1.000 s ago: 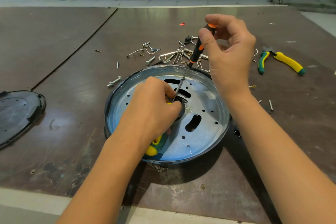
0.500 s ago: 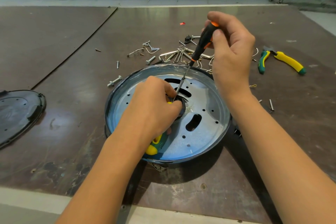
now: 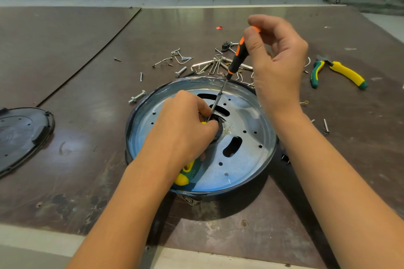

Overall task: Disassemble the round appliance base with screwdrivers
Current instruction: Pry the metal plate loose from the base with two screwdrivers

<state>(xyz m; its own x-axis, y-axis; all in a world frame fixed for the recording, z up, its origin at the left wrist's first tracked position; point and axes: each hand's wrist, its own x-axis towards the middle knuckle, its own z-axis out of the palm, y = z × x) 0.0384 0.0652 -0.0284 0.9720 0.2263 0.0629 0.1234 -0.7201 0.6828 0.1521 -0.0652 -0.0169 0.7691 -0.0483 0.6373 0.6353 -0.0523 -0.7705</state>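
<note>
Since half a second ago the right hand (image 3: 277, 67) has shifted from wrapping the orange screwdriver (image 3: 238, 57) to pinching its top; the left hand (image 3: 183, 129) stays gripping the green screwdriver (image 3: 188, 172) at the hub. Straight ahead on the bench (image 3: 87, 159) sits the round base (image 3: 247, 159). The orange screwdriver's shaft slants down-left into its centre, beside the left hand.

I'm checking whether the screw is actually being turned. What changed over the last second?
The right hand shifted its fingers on the orange screwdriver: wrapped round the handle half a second ago, it now pinches the upper part, as if twirling it. Nothing was let go. The shaft keeps its tilt, tip at the centre of the round base, which has not moved. The left hand still holds the green-yellow screwdriver there.
</note>
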